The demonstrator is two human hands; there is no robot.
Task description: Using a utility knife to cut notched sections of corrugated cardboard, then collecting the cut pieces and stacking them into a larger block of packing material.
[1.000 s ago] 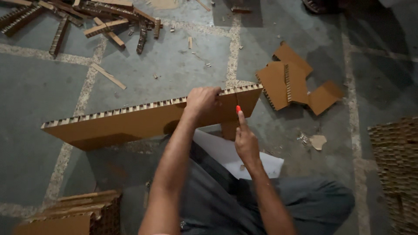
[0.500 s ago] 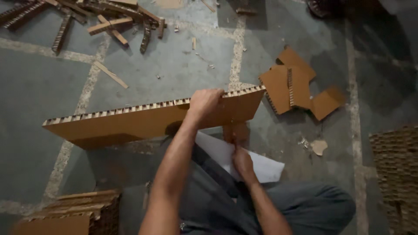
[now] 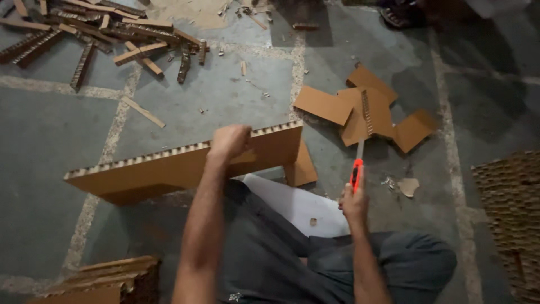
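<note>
Strips (image 3: 95, 34) lie scattered at the floor's (image 3: 50, 141) far left corner. The left hand (image 3: 229, 141), fingers curled tight, grips the top edge of the board (image 3: 169, 169) standing mid-floor. The right hand (image 3: 355, 204), fingers wrapped round, holds a red knife (image 3: 356, 171), blade out, near cardboard scraps (image 3: 365, 110).

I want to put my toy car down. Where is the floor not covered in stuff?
Bare floor lies left of the long cardboard board, below the strip pile, and between the board and that pile. It is crowded around the flat cardboard offcuts beyond the knife in the right hand.
</note>
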